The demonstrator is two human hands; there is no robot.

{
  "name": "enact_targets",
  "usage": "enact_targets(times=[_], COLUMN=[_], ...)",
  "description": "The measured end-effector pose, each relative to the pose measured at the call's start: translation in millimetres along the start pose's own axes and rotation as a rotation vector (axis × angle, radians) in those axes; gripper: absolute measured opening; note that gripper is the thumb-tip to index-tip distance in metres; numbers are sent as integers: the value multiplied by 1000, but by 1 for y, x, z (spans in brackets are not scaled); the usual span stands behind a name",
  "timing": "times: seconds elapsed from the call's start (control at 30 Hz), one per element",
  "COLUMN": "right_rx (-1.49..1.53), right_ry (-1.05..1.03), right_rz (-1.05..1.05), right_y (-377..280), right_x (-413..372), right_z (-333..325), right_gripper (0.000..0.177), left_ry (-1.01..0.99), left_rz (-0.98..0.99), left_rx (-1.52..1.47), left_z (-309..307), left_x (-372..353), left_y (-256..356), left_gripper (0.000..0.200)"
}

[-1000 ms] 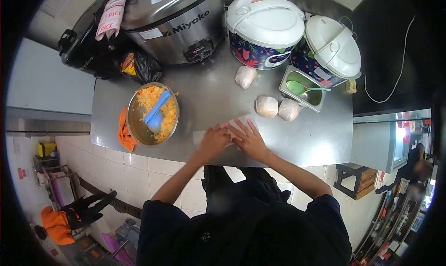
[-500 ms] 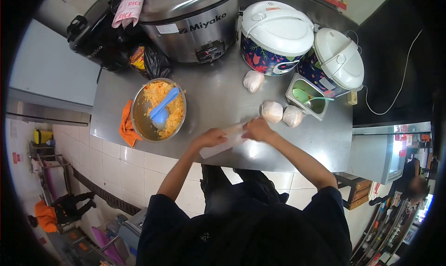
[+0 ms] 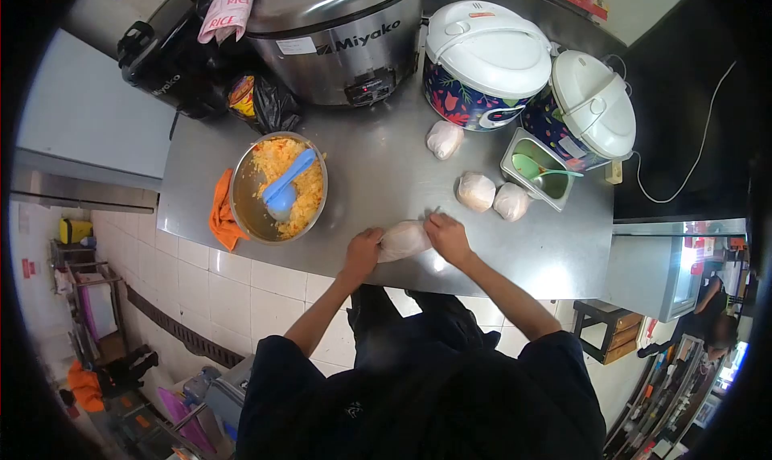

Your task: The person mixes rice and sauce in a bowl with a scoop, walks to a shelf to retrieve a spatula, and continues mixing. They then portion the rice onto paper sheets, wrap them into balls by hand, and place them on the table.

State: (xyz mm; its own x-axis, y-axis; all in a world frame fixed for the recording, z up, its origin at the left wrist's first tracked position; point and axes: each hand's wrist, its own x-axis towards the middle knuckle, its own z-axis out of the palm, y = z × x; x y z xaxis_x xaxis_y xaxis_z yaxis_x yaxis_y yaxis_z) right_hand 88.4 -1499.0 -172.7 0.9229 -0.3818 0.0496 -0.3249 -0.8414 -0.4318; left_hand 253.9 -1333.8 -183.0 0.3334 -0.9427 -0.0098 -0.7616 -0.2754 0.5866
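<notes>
A rounded bundle in pale wrapping paper point(image 3: 404, 241) lies near the front edge of the steel table. My left hand point(image 3: 365, 253) pinches its left end, fingers closed on the wrapper. At the opposite end, my right hand point(image 3: 447, 236) grips the twisted paper. What is inside the wrapper cannot be seen. Just beyond my right hand sit similar wrapped bundles, one point(image 3: 476, 191) beside another point(image 3: 511, 202), with a third point(image 3: 445, 140) farther back. To the left stands a metal bowl point(image 3: 238, 212) of orange-yellow fried rice point(image 3: 305, 205), a blue rice scoop point(image 3: 290, 178) resting in it.
A large steel rice cooker point(image 3: 338, 66) and two white-lidded flowered cookers point(image 3: 482, 46) line the back. A metal container point(image 3: 555, 202) holds a green spoon point(image 3: 555, 171). An orange cloth point(image 3: 224, 215) lies left of the bowl. Other people are in the background at both sides.
The wrapper, flatter and more elongated before, is now a compact rounded bundle with gathered ends. My left hand has moved slightly right and nearer to me.
</notes>
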Motion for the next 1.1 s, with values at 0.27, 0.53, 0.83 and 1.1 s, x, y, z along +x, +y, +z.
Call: enact_targets(times=[0.27, 0.53, 0.83, 1.1], right_rx=[-69, 227, 66, 1943], right_ry=[155, -439, -99, -155], right_rz=[-145, 222, 77, 656], right_y=[-1, 12, 0, -53], right_x=[-40, 59, 27, 10], right_z=[-14, -40, -23, -58], right_gripper=[37, 27, 14, 47], left_ry=[135, -510, -501, -644], left_rz=[91, 12, 100, -77], left_rx=[121, -164, -427, -1189], left_z=[-4, -28, -29, -91], left_x=[-41, 38, 74, 73], left_y=[30, -22, -9, 82], left_gripper=[36, 21, 23, 22])
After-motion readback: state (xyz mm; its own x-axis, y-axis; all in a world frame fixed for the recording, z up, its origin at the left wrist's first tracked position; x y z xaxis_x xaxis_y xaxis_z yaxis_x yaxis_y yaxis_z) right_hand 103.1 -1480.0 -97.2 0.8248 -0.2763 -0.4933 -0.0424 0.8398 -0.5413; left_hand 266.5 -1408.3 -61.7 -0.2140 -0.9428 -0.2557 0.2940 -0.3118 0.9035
